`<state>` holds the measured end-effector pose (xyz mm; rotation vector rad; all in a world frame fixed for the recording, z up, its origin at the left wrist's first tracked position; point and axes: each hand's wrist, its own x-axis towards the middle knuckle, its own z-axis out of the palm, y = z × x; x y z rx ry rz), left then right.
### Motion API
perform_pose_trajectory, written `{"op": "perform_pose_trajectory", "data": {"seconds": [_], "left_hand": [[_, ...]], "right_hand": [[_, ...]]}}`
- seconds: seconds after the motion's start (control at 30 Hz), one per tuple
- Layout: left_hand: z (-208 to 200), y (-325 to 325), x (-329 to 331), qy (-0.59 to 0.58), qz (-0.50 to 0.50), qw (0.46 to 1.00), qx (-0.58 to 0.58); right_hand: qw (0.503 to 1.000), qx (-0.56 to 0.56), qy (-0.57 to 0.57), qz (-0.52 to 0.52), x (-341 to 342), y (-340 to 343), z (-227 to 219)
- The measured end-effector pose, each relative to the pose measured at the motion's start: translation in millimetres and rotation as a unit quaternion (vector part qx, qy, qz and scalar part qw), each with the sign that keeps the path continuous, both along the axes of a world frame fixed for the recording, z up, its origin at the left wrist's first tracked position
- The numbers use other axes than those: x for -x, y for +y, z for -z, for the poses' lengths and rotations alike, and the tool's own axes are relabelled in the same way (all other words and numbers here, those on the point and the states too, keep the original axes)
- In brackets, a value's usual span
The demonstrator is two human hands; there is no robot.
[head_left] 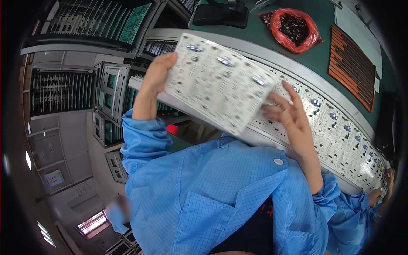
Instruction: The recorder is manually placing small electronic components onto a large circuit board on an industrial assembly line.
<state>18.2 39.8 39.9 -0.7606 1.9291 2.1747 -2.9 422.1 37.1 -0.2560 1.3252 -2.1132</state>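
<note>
A white circuit board (219, 85), with shiny blue-silver capacitors and rows of small parts, is held tilted above the conveyor rail in front of me. My left hand (159, 73) is closed on its left edge, thumb at the upper corner. Beside the right edge is my right hand (294, 117), its fingers apart and partly smeared by motion; whether a fingertip touches the board I cannot tell. Under and beyond my right hand, a row of similar white boards (335, 136) with blue and black capacitors lies along the rail.
On the green bench are a red plastic bag (313, 42) of small dark parts, an orange-brown slatted tray (352, 66) and a black stand (221, 15). Racks (63, 91) of boards stand at left. Another person's hands (382, 187) work at the far right; a blurred person (119, 212) is lower left.
</note>
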Motion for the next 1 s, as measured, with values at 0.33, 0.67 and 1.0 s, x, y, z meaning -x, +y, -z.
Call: {"op": "perform_pose_trajectory", "data": {"seconds": [0.33, 0.67, 1.0], "left_hand": [[48.3, -66.8, 6.1, -0.076, -0.059, 0.994, 0.046], [65.0, -64.7, 5.0, -0.063, -0.075, 0.993, 0.072], [120.3, -121.2, -20.4, -0.022, -0.002, 0.996, 0.082]], "right_hand": [[0.986, -0.042, 0.035, 0.159, 35.9, 55.2, 6.8], [0.979, -0.023, 0.065, 0.192, 41.8, 76.2, 0.6], [0.781, -0.307, 0.363, 0.406, 99.7, 157.3, -37.7]]}}
